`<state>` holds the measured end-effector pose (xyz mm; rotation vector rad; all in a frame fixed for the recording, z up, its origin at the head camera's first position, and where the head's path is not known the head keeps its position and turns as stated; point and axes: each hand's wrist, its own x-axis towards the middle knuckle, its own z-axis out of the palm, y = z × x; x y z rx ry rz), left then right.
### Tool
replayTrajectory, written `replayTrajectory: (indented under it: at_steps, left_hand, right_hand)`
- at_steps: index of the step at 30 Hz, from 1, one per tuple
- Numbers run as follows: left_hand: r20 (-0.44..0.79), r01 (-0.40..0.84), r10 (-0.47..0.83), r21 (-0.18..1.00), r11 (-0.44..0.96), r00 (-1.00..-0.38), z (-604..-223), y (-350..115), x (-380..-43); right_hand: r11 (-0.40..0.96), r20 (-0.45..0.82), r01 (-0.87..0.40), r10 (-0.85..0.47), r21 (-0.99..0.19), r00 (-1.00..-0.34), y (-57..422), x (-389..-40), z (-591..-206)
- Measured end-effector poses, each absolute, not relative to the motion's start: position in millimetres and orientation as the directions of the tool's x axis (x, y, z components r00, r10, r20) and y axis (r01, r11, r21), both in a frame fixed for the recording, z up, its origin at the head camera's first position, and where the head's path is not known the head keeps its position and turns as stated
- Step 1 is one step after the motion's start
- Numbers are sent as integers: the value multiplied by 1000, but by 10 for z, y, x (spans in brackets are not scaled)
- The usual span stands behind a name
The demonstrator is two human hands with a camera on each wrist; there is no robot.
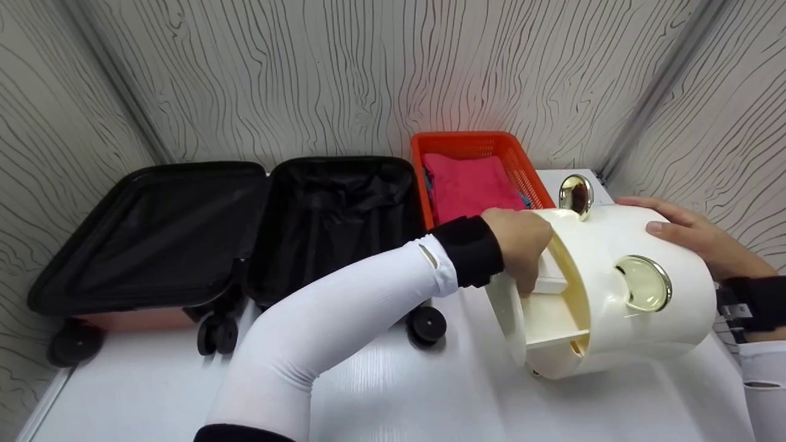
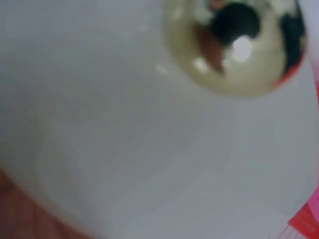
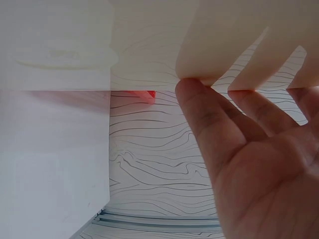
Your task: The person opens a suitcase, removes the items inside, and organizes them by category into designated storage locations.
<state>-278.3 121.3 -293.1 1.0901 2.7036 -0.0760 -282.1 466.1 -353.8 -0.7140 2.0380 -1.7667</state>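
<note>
A white rounded storage box (image 1: 620, 344) lies tilted at the right of the white table, its left end pulled out as a drawer (image 1: 552, 319) with a white divider inside. My left hand (image 1: 519, 245) grips the top of the drawer's front; its fingertips are hidden inside. Close to the left wrist view is the white curved front (image 2: 149, 149) with a shiny gold knob (image 2: 239, 45). My right hand (image 1: 694, 236) rests on the box's far right side. In the right wrist view, its extended fingers (image 3: 204, 114) touch the glossy white surface.
An open suitcase (image 1: 338, 227) with black lining lies at the left, its lid half (image 1: 159, 239) folded out and its wheels toward me. Behind the box stands a red plastic basket (image 1: 525, 162) with folded pink cloth (image 1: 473, 184). Wood-patterned walls (image 1: 344, 73) enclose the table.
</note>
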Motion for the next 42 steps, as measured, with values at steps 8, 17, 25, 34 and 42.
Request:
replayTrajectory:
  at_steps: [8, 17, 25, 34, 42]
  left_hand:
    - [-208, 685, 697, 141, 715, -686, -2925, 1116, -2792]
    - [-3, 686, 729, 335, 646, -685, -2823, 727, -2853]
    - [176, 717, 737, 458, 526, -653, -3083, 188, -2899]
    - [270, 721, 718, 532, 444, -641, -3622, -34, -2809]
    - [344, 727, 714, 601, 332, -610, -3825, 101, -2688]
  right_hand:
    - [89, 59, -137, -589, -987, -806, 4674, -2828, -3536]
    - [88, 73, -155, -594, -984, -801, 4677, -2824, -3537]
    - [109, 48, -138, -590, -984, -806, 4671, -2820, -3538]
    - [88, 56, -143, -629, -986, -775, 4679, -2846, -3520]
    - [111, 62, -158, -596, -981, -801, 4674, -2831, -3529]
